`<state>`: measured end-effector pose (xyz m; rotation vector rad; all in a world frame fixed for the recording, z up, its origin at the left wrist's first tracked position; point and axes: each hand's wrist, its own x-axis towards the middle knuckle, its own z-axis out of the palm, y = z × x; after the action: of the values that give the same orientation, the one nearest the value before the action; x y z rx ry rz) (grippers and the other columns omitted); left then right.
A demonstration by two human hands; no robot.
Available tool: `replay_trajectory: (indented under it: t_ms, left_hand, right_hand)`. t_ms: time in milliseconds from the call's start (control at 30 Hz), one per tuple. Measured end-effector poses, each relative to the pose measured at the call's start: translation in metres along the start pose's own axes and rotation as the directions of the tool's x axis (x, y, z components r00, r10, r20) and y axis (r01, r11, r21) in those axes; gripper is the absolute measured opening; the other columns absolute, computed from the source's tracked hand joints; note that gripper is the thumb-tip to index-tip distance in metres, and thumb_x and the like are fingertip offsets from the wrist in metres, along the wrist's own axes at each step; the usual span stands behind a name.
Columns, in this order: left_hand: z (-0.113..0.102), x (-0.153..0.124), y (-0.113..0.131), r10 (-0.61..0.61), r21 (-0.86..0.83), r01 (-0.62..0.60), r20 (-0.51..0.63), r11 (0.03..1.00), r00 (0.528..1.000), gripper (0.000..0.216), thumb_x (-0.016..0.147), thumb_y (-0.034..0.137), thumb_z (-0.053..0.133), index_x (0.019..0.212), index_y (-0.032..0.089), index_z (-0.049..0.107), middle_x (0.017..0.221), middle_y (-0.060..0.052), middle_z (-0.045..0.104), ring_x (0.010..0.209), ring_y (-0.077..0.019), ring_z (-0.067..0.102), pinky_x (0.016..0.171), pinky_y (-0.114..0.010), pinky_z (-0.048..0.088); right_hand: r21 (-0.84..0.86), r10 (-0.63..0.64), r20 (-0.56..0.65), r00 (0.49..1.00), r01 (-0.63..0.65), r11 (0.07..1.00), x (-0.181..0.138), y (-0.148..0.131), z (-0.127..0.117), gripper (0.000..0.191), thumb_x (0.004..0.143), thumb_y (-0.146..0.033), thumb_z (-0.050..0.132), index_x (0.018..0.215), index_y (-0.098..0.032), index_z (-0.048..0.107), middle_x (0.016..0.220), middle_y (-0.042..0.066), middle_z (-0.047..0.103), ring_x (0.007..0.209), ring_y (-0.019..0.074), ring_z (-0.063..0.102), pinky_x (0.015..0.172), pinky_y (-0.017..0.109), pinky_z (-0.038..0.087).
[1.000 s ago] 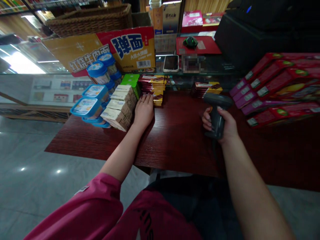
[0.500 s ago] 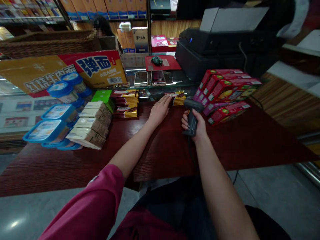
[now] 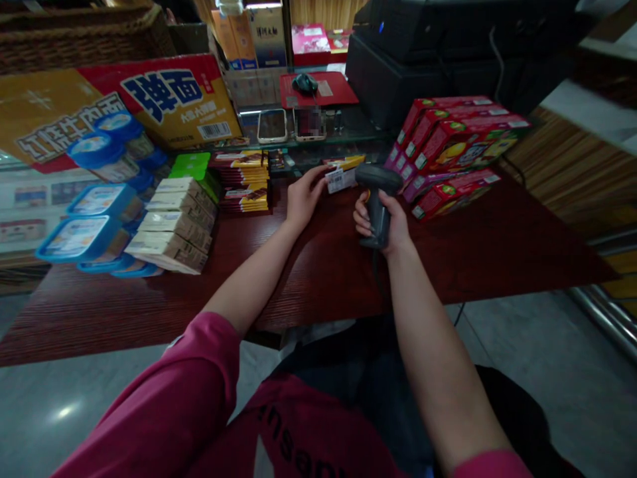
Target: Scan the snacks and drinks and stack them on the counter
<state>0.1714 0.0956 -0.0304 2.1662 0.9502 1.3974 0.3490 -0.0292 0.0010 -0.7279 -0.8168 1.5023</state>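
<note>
My right hand (image 3: 395, 226) is wrapped around the handle of a dark grey barcode scanner (image 3: 379, 178), held above the counter with its head toward the far side. My left hand (image 3: 302, 199) pinches the left end of a chocolate bar (image 3: 341, 179), tipped up so that its white printed back faces me. A yellow wrapper edge (image 3: 351, 162) shows just behind that white back. To the left of this hand lies a stack of yellow and brown chocolate bars (image 3: 246, 182). Red fruit-printed boxes (image 3: 455, 143) are stacked right of the scanner.
Blue-lidded tubs (image 3: 82, 238), pale small cartons (image 3: 169, 226) and a green box (image 3: 194, 169) stand on the left of the dark red counter (image 3: 308, 285). Behind are a noodle carton (image 3: 164, 99), two phones (image 3: 272, 126), a mouse (image 3: 304, 83) and a black machine (image 3: 398, 86).
My left hand lay flat over the small stack of bars; now its fingers have tipped one up, showing its white back. The scanner stays in my right hand. The view has tilted down.
</note>
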Motion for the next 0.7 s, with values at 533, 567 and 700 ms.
replay_trajectory:
  t_ms: [533, 567, 700]
  left_hand:
    - [0.005, -0.008, -0.015, -0.243, -0.177, 0.218, -0.135, 0.960, 0.961, 0.024, 0.092, 0.016, 0.066, 0.112, 0.019, 0.079, 0.112, -0.006, 0.081, 0.102, -0.0194, 0.078, 0.092, -0.029, 0.060]
    - [0.004, -0.008, -0.014, -0.238, -0.174, 0.214, -0.135, 0.961, 0.962, 0.024, 0.092, 0.016, 0.066, 0.112, 0.019, 0.079, 0.112, -0.006, 0.081, 0.102, -0.0190, 0.078, 0.092, -0.029, 0.060]
    - [-0.004, -0.014, -0.003, -0.172, -0.144, 0.154, -0.125, 0.978, 0.977, 0.021, 0.096, 0.023, 0.067, 0.114, 0.021, 0.077, 0.114, -0.005, 0.080, 0.101, -0.0178, 0.077, 0.092, -0.027, 0.059]
  right_hand:
    - [-0.110, 0.175, 0.033, 0.984, -0.170, 0.979, 0.007, 0.018, -0.002, 0.036, 0.080, -0.049, 0.078, 0.085, -0.019, 0.060, 0.065, -0.005, 0.050, 0.047, 0.0063, 0.041, 0.037, 0.019, 0.029]
    - [-0.104, 0.172, 0.035, 0.984, -0.168, 0.980, 0.007, 0.019, -0.002, 0.035, 0.081, -0.049, 0.078, 0.086, -0.019, 0.060, 0.066, -0.005, 0.050, 0.047, 0.0062, 0.041, 0.036, 0.019, 0.028]
    - [-0.092, 0.162, 0.048, 0.986, -0.157, 0.983, 0.007, 0.016, 0.000, 0.039, 0.078, -0.052, 0.079, 0.089, -0.020, 0.060, 0.067, -0.005, 0.050, 0.046, 0.0064, 0.039, 0.035, 0.018, 0.026]
